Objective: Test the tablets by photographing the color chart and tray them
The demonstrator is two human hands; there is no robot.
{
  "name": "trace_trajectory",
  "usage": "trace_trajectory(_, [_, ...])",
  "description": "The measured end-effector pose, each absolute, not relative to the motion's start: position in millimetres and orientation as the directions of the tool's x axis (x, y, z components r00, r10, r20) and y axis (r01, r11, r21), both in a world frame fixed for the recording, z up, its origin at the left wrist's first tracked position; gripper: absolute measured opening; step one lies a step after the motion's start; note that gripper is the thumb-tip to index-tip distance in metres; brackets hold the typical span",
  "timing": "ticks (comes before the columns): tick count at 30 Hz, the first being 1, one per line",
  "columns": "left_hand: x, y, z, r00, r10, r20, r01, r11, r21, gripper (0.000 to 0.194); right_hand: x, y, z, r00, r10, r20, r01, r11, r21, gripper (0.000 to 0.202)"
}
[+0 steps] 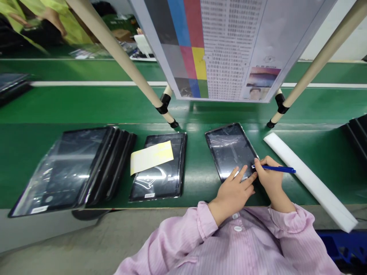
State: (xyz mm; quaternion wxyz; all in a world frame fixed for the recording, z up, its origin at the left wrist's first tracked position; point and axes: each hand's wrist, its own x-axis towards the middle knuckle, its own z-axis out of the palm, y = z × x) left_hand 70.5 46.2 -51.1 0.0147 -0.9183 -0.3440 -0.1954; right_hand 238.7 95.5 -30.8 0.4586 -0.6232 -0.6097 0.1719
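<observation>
Lower centre-right | left hand [233, 195]: fingers spread on tablet [229, 149] | right hand [270, 179]: fingers clamped on blue pen [279, 169] | best: steady tablet lightly

On the bench [197, 172], a tablet [231, 151] was placed between a strip [309, 183] on the right and a second tablet [160, 172] on the left, on which a paper slip [151, 157] was laid. A pen [278, 168] was held at the first tablet's right edge. Farther left, overlapping tablets [77, 164] were laid. Behind, a chart [229, 49] was held up between two poles [123, 57].
</observation>
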Motion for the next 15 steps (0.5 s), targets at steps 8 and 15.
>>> trace_trajectory(8, [68.5, 44.5, -49.5, 0.688, 0.625, 0.369, 0.637, -0.763, 0.107, 0.024, 239.6, 94.5, -30.2, 0.182, 0.910, 0.371, 0.640, 0.177, -0.748, 0.042])
trace_trajectory(15, [66.8, 43.0, -48.8, 0.668, 0.579, 0.468, 0.630, -0.775, 0.059, 0.025, 239.2, 95.6, -29.6, 0.161, 0.896, 0.414, 0.644, 0.222, -0.732, 0.041])
